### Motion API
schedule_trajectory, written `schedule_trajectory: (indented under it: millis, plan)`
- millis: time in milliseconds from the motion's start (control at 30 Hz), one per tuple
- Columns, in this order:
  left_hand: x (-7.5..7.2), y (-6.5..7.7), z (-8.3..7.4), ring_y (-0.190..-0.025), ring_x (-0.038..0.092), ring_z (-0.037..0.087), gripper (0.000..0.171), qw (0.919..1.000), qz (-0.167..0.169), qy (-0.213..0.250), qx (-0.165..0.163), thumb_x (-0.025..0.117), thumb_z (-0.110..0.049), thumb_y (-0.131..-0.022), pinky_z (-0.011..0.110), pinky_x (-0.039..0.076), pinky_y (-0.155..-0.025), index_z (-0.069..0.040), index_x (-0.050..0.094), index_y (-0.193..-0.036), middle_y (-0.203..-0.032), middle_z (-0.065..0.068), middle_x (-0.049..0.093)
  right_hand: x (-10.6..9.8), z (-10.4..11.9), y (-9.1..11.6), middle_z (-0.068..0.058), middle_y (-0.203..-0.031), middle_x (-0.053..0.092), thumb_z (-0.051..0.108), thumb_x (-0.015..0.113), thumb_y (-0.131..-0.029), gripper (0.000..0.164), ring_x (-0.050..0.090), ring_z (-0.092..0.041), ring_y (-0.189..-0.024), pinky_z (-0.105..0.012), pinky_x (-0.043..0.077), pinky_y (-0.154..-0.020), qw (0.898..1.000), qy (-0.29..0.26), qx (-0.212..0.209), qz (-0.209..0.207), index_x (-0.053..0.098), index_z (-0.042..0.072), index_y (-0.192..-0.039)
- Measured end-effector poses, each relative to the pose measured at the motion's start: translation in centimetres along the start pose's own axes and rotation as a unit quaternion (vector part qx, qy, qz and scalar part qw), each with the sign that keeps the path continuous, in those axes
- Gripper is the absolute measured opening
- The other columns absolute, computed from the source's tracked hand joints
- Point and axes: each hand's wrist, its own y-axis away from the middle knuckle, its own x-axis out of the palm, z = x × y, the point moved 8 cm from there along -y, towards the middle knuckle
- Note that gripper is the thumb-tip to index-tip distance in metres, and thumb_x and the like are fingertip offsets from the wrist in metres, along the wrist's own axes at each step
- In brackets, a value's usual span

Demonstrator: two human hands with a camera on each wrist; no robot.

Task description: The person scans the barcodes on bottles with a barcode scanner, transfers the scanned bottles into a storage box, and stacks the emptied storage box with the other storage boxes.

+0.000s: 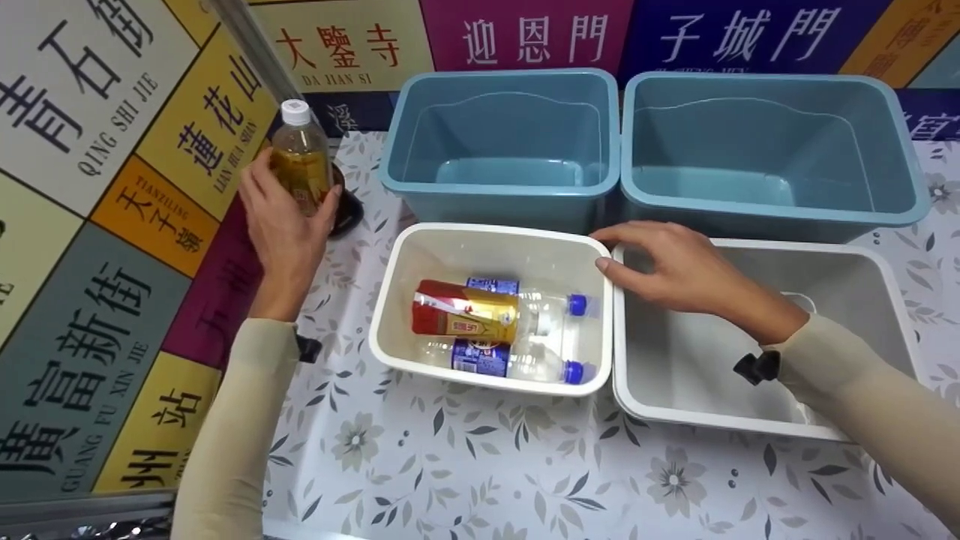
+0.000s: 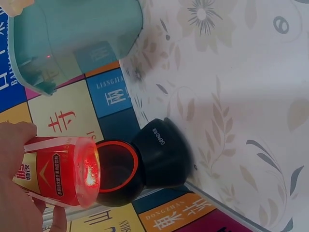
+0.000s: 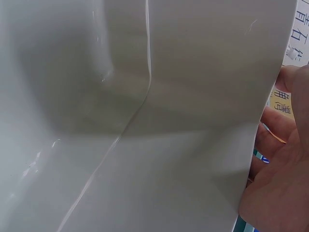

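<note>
My left hand (image 1: 289, 217) grips a plastic bottle (image 1: 304, 161) with a white cap and a yellow-brown drink, held upright at the back left. Its red base stands out in the left wrist view, overlapping the orange-rimmed mouth of a black holder (image 2: 159, 154). My right hand (image 1: 667, 262) rests with relaxed fingers where the two white bins meet, its thumb and fingertips at the rim of the left white bin (image 1: 379, 315). Inside that bin lie a red-and-gold bottle (image 1: 465, 311) and two clear bottles with blue caps, one clear bottle (image 1: 536, 364) in front.
Beside it stands the right white bin (image 1: 825, 420), under my right forearm. Two blue bins, a left blue bin (image 1: 499, 187) and a right blue bin (image 1: 772, 206), stand behind. A lettered panel (image 1: 127, 277) walls off the left side. The flowered tablecloth (image 1: 465, 465) covers the table.
</note>
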Motion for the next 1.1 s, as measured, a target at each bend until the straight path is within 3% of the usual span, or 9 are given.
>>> schedule_trajectory:
  millis: [267, 600, 867, 1100]
  plan:
    - [-0.3, -0.4, -0.2, -0.151, 0.046, 0.019, 0.091, 0.9995, -0.006, 0.006, -0.029, 0.082, -0.060, -0.090, 0.036, 0.044, -0.125, -0.018, 0.039, -0.158, -0.159, 0.007, 0.048, -0.2, 0.1, -0.2, 0.004, -0.128, 0.078, 0.045, 0.067, -0.106, 0.039, 0.071, -0.023, -0.126, -0.056, 0.055, -0.101, 1.000, 0.001, 0.001, -0.002, 0.072, 0.028, -0.140]
    - [-0.2, -0.5, -0.4, -0.146, 0.048, 0.025, 0.093, 0.9993, -0.004, -0.025, -0.027, 0.084, -0.057, -0.089, 0.038, 0.045, -0.124, -0.015, 0.039, -0.158, -0.155, 0.011, 0.050, -0.2, 0.4, -0.4, 0.004, -0.126, 0.078, 0.045, 0.066, -0.106, 0.040, 0.071, -0.023, -0.124, -0.056, 0.055, -0.101, 1.000, -0.002, -0.005, 0.000, 0.072, 0.027, -0.141]
    - [-0.5, -0.5, -1.0, -0.147, 0.048, 0.023, 0.093, 0.9997, 0.003, -0.020, -0.013, 0.084, -0.057, -0.089, 0.037, 0.045, -0.124, -0.015, 0.038, -0.159, -0.155, 0.011, 0.049, -0.2, 0.3, -0.3, 0.003, -0.126, 0.078, 0.045, 0.066, -0.106, 0.040, 0.071, -0.024, -0.124, -0.056, 0.055, -0.102, 1.000, -0.003, -0.002, 0.002, 0.072, 0.027, -0.142]
    - [-0.3, 0.1, -1.8, -0.142, 0.050, 0.028, 0.089, 0.9997, 0.006, -0.014, 0.020, 0.082, -0.052, -0.093, 0.044, 0.049, -0.120, -0.012, 0.040, -0.160, -0.152, 0.013, 0.052, 0.0, 0.0, -0.1, 0.004, -0.124, 0.078, 0.046, 0.067, -0.106, 0.040, 0.071, -0.022, -0.123, -0.054, 0.055, -0.100, 1.000, -0.003, 0.001, -0.001, 0.072, 0.027, -0.141]
